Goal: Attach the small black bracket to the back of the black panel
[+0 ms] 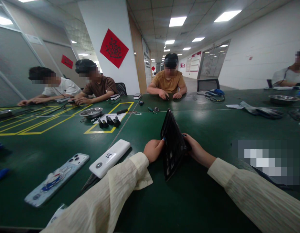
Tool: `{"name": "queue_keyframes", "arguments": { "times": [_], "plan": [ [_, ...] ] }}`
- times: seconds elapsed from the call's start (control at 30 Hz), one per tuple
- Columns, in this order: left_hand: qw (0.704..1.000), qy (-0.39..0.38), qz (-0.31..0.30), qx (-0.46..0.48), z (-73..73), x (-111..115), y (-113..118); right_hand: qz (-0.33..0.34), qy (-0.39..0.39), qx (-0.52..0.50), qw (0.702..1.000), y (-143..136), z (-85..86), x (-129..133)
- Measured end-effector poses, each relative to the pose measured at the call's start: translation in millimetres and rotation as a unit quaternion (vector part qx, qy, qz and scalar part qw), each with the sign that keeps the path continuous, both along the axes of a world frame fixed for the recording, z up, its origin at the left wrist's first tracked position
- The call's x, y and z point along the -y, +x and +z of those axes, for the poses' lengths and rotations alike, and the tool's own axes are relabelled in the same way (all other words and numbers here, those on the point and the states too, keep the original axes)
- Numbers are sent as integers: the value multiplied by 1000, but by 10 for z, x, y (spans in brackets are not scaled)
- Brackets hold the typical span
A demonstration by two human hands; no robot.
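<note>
Both hands hold a black, flat rectangular panel [173, 147], which stands tilted on edge above the green table. Its dark face has a raised rim and some recessed shapes; the exact kind of object is not clear. My left hand [154, 150] is closed at its left side, thumb against the face. My right hand [199, 150] grips the right side from behind, its fingertips partly hidden by the panel. Left of my left forearm lie a white power bank [111, 158] with a number label and a phone in a light blue cartoon case [58, 179].
Across the green table [140, 132] stand a metal bowl [91, 112] and several black cylindrical parts [109, 121] near yellow tape lines. Pliers [152, 110] lie farther off. A grey cloth [261, 111] is at right. Several people sit around, one opposite [167, 82].
</note>
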State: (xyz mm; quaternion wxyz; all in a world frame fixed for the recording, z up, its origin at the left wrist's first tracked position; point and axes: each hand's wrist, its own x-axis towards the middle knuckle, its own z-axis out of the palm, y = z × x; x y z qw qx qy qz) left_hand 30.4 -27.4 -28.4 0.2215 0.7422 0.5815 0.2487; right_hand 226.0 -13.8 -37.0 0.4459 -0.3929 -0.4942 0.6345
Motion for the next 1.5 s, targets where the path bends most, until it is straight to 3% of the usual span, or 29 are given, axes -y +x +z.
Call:
{"name": "queue_keyframes", "arguments": {
  "times": [0.1,0.3,0.97,1.23,1.5],
  "plan": [
    [999,19,27,-39,54,37,14,0,1,4,1000,1,-8,-4],
    [997,64,-2,-45,78,53,2,-4,-2,10,1000,-4,-33,-28],
    [998,28,16,-59,47,42,12,9,7,5,1000,6,-71,-37],
    [998,17,21,-62,24,39,4,-1,-4,10,1000,-14,-3,-11],
    [992,28,47,-116,53,47,9,0,-4,2,1000,-12,0,-3]
  ]
}}
